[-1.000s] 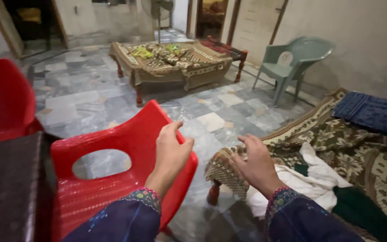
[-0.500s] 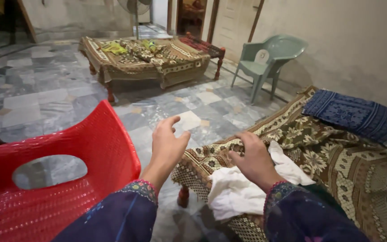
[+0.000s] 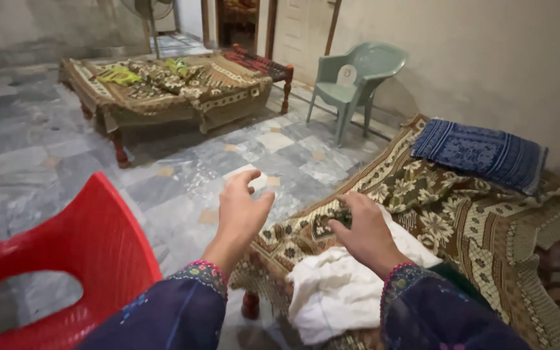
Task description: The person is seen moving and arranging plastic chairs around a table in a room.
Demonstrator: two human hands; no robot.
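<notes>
White cloth [image 3: 335, 291] is seen bunched at the near edge of the patterned bedspread [image 3: 461, 220]. Directly above it, the right hand [image 3: 361, 233] is held with fingers curled, its fingertips pinching the bedspread. The left hand [image 3: 241, 210] is held half open, empty, beside the bedspread's edge.

The left hand [image 3: 241, 210] is up in the air with its fingers open and a bit curled. It holds nothing. The right hand [image 3: 364, 233] is low over a bed [image 3: 487, 227] with a brown flower cover. Its fingers bend down by the cover's edge, just above a white cloth [image 3: 332, 291]. A blue pillow [image 3: 481, 152] lies at the far end of the bed. A red chair [image 3: 79, 253] is on the left. Farther off stand another bed [image 3: 163, 91] and a green chair [image 3: 351, 78].
</notes>
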